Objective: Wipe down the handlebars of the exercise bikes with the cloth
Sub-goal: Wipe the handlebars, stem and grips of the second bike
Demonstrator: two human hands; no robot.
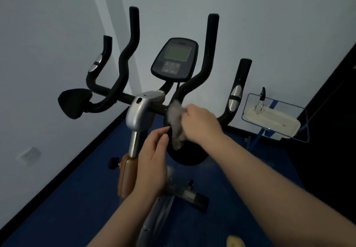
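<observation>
The right hand (200, 123) gripped the cloth (176, 123) against the handlebars (159, 108) near the centre, the left hand (154, 162) hung relaxed and held nothing; the outer grips probably remained

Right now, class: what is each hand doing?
Left hand: open, fingers relaxed, holding nothing.
Right hand: grips the cloth against the handlebar.

One exercise bike (138, 110) — one console (175, 59); one cloth (176, 123); two hands.
</observation>
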